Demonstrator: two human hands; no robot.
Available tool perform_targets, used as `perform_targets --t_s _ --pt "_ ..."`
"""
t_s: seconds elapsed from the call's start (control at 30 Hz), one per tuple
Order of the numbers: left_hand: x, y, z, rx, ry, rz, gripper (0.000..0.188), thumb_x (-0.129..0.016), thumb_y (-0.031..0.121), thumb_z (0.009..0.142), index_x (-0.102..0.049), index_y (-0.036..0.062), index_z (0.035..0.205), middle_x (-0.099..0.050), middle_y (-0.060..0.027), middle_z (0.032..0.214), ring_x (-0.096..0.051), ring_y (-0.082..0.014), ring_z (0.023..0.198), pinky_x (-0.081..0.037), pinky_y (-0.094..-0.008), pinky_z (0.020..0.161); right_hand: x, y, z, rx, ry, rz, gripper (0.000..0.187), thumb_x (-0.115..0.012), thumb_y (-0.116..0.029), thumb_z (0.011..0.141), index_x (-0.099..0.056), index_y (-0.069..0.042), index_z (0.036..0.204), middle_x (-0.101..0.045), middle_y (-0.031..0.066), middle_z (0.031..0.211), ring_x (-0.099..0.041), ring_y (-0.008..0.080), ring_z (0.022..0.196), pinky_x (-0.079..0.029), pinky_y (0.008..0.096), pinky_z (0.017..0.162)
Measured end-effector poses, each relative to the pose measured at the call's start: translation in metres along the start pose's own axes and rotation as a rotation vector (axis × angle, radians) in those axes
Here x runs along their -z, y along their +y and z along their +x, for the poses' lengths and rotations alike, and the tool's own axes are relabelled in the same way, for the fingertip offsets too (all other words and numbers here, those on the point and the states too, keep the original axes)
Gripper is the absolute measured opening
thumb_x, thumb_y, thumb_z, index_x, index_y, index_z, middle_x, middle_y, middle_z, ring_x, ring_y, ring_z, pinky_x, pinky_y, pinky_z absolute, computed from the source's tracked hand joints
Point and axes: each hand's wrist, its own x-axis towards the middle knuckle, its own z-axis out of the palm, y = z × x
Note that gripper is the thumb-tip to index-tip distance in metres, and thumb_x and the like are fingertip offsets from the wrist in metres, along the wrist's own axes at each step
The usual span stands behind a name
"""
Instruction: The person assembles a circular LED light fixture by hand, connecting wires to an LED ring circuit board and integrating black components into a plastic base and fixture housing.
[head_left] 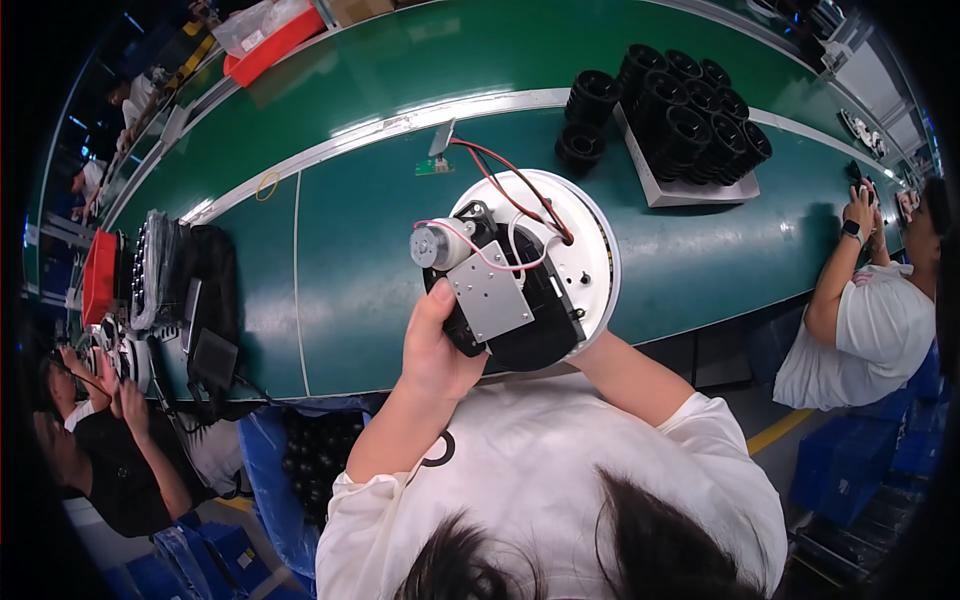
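A round white device base (596,230) is held up over the near edge of the workbench, tilted, its inner side showing. Mounted on it are a black plastic housing (540,335), a silver metal plate (490,293) and a small cylindrical motor (432,247). Closed on the housing's left side, my left hand (440,335) has its thumb beside the plate. My right hand (592,350) reaches behind the lower right rim; its fingers are hidden. Red and black wires (515,180) run from the base to a small green circuit board (435,168), with a grey piece standing at it.
Black ring-shaped parts (690,120) stand stacked in a white tray (680,197) at the back right; more (580,146) stand beside it. Dark bagged items (210,285) and a red bin (99,277) lie left. A blue-lined container (270,450) holds black balls. Co-workers sit both sides.
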Motion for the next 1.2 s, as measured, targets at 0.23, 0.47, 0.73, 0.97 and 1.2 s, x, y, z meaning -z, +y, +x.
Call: perform_targets --t_s 0.23,0.47,0.73,0.97,1.2 --pt "-0.012 -0.001 0.001 -0.055 0.14 0.132 0.038 -0.049 0.028 0.082 -0.05 0.0017 0.109 -0.057 -0.0097 0.104 -0.056 -0.0195 0.094 -0.045 -0.0318 0.081 -0.016 -0.021 0.009 -0.051 0.104 -0.16 0.05 -0.036 -0.036 0.089 -0.038 0.0 0.123 -0.051 0.0113 0.114 -0.051 0.0187 0.1 -0.042 0.0322 0.084" --pt "-0.014 0.015 -0.008 -0.079 0.129 0.242 0.046 -0.053 0.024 0.081 -0.04 -0.0018 0.117 -0.052 -0.0112 0.109 -0.053 -0.0182 0.098 -0.044 -0.0308 0.083 -0.029 -0.052 0.016 -0.115 0.222 -0.32 0.052 -0.039 -0.038 0.088 -0.039 0.001 0.122 -0.054 0.0103 0.108 -0.054 0.0161 0.092 -0.045 0.0291 0.076" --pt "-0.027 0.021 -0.015 -0.049 0.153 0.246 0.048 -0.052 0.023 0.081 -0.037 -0.0034 0.119 -0.05 -0.0133 0.111 -0.053 -0.0192 0.099 -0.045 -0.0311 0.082 -0.045 -0.077 0.0 -0.167 0.063 -0.667 0.054 -0.057 -0.032 0.075 -0.039 0.002 0.113 -0.052 0.0046 0.088 -0.045 0.0042 0.07 -0.035 0.0172 0.053" --pt "-0.027 0.025 -0.018 -0.004 0.117 0.192 0.051 -0.053 0.025 0.081 -0.036 -0.0034 0.119 -0.05 -0.0133 0.111 -0.053 -0.0192 0.099 -0.045 -0.0308 0.082 -0.048 -0.069 -0.002 -0.158 0.099 -0.517 0.054 -0.053 -0.029 0.076 -0.035 0.003 0.115 -0.051 0.0065 0.094 -0.047 0.0067 0.078 -0.038 0.0186 0.062" --pt "-0.029 0.029 -0.017 -0.043 0.181 0.192 0.051 -0.056 0.024 0.079 -0.036 -0.0036 0.117 -0.05 -0.0135 0.11 -0.052 -0.0193 0.098 -0.044 -0.0308 0.083 -0.048 -0.067 0.006 -0.199 0.085 -0.457 0.052 -0.051 -0.027 0.078 -0.034 0.004 0.117 -0.05 0.0071 0.1 -0.046 0.0073 0.087 -0.039 0.0213 0.07"
